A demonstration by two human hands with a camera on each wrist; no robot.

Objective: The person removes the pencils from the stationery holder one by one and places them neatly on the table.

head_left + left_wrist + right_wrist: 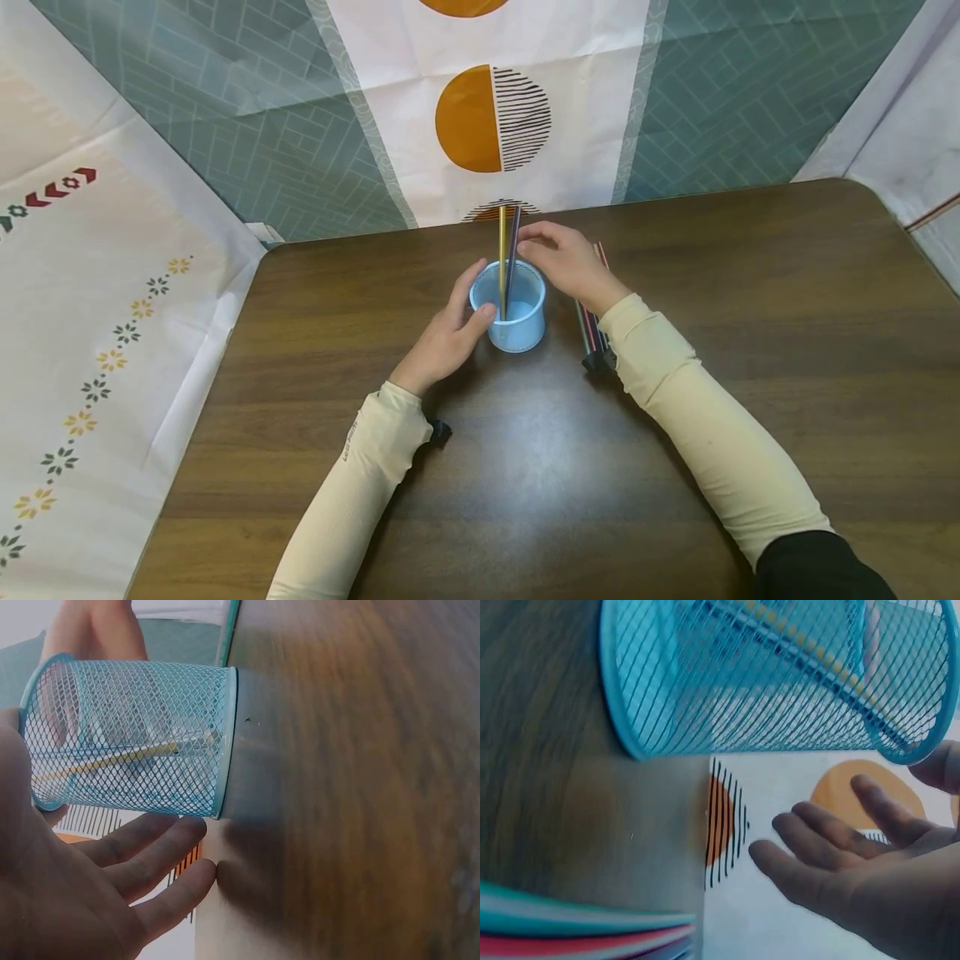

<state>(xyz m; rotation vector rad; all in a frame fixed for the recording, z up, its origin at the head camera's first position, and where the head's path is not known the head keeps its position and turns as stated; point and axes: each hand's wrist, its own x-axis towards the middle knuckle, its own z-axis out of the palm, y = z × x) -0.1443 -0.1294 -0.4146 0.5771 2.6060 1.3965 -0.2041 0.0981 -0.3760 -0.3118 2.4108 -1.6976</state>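
Note:
A light blue mesh pencil cup (pixel 517 336) stands upright on the table. My left hand (pixel 442 337) holds it by the rim from the left, thumb on the near side; in the left wrist view its other fingers (pixel 176 900) spread beside the mesh. Inside lean a yellow pencil (pixel 502 250) and a dark pencil (pixel 513 250), their tops above the rim. My right hand (pixel 566 262) is at the cup's right rim, close to the dark pencil. In the right wrist view its fingers (pixel 802 877) are loosely extended with nothing between them.
Several coloured pencils (pixel 588 329) lie on the brown wooden table (pixel 525 500) under my right wrist, partly hidden by it. A patterned cloth (pixel 262 117) hangs behind the table's far edge, and a white flowered cloth (pixel 150 208) hangs at the left.

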